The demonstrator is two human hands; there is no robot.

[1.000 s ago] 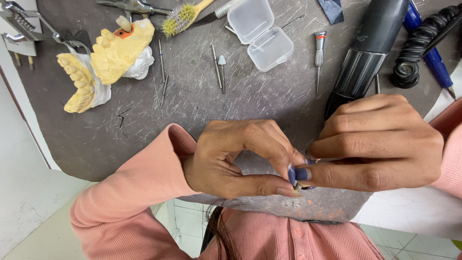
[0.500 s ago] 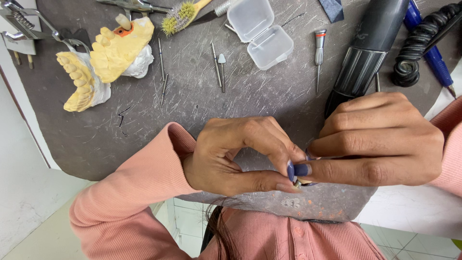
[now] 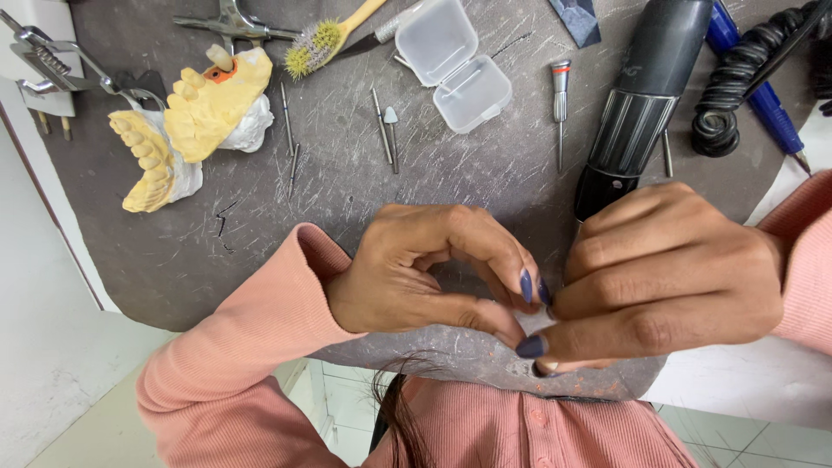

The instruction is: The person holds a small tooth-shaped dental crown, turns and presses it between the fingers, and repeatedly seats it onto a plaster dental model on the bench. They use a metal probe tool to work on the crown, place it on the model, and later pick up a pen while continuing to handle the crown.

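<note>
As both hands met over the near edge of a scratched grey work mat (image 3: pixel 347 225), the left hand (image 3: pixel 416 269) pinched a small pale piece (image 3: pixel 496 303) between thumb and curled forefinger, and the right hand (image 3: pixel 667 277) closed its own thumb and fingertips on the same spot from the other side. The piece sat right at the meeting fingertips and was almost wholly hidden by them, so its long axis could not be made out; neither hand was the nearer, both being in touch with it. A black motor handpiece (image 3: pixel 646 95) lay on the mat with its narrow end running behind the right knuckles; whether it touched that hand could not be told. Farther off, toward the mat's far side, lay yellow dental casts (image 3: pixel 186 121), a few slim burs (image 3: pixel 386 126), an open clear plastic box (image 3: pixel 451 61), a small brush (image 3: pixel 325 39), a coiled black cable (image 3: pixel 737 95) and a blue pen (image 3: pixel 763 95). The mat showed scratches and orange specks near its edge, with pale floor tiles (image 3: pixel 69 347) below.
</note>
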